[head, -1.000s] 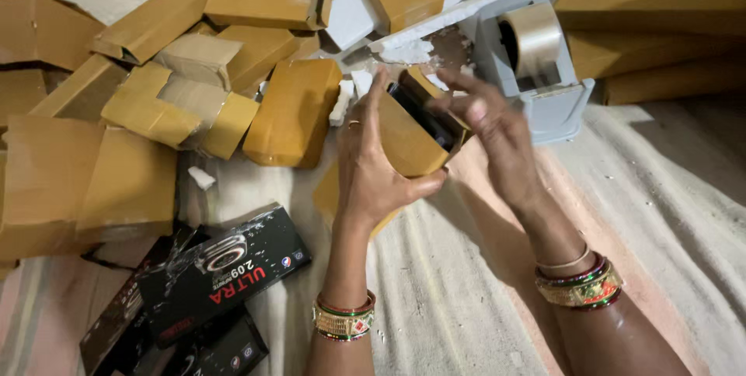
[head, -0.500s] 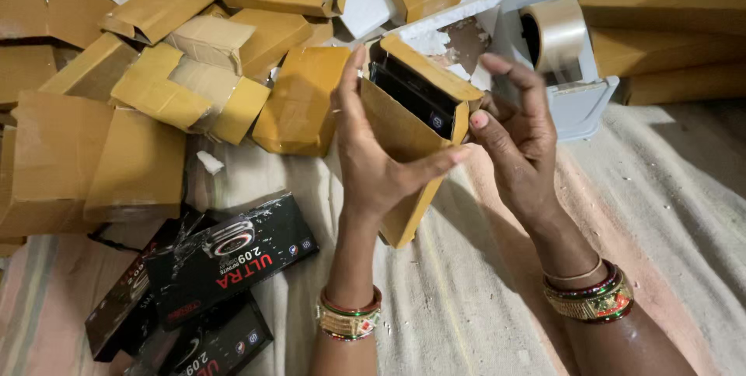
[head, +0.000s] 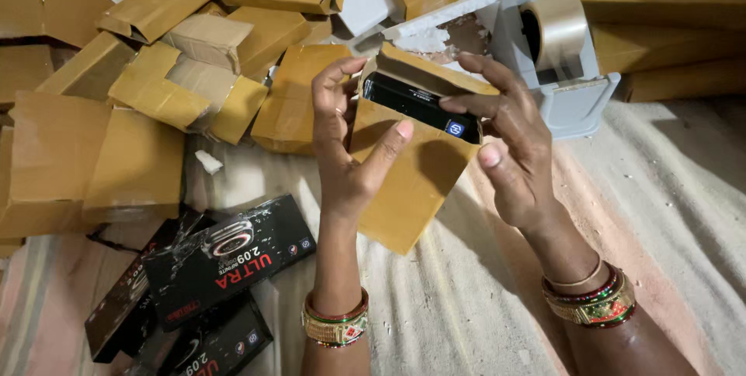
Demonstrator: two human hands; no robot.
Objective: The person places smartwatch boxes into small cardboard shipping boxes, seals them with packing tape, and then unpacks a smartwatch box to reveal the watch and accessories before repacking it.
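- Cloth sheet [head: 660, 213]: pale, wrinkled, spread under both hands & everything else.
- Heap of tan cardboard boxes [head: 140, 81]: piled beyond & to the left of the left hand, some taped shut, some w/ flaps loose; more tan boxes [head: 668, 34] beyond the right hand, behind the dispenser.
- Black product boxes [head: 225, 255]: glossy, a few overlapping, lying flat on the sheet just left of the left forearm, nearer the person than the hands.
- Tape dispenser [head: 563, 88]: grey, desk type w/ a roll of clear-brown tape on top, standing just beyond the right hand.
- Cardboard sleeve [head: 412, 182]: tan, open at top, held up off the sheet btwn both hands, tilted, lower corner pointing down toward the person.
- Black box [head: 420, 104]: long, narrow, sitting in the sleeve's open top, only its upper edge showing.
- Left hand [head: 350, 151]: grasping the sleeve's left side, fingers up along its edge, thumb pressed across the front face.
- Right hand [head: 509, 147]: fingers curled over the sleeve's top right, fingertips on the black box end, thumb hanging free of the front.
- Bangles: gold/red/green, on both wrists.
- White scrap [head: 208, 161]: small bit on the sheet, left of the left hand.
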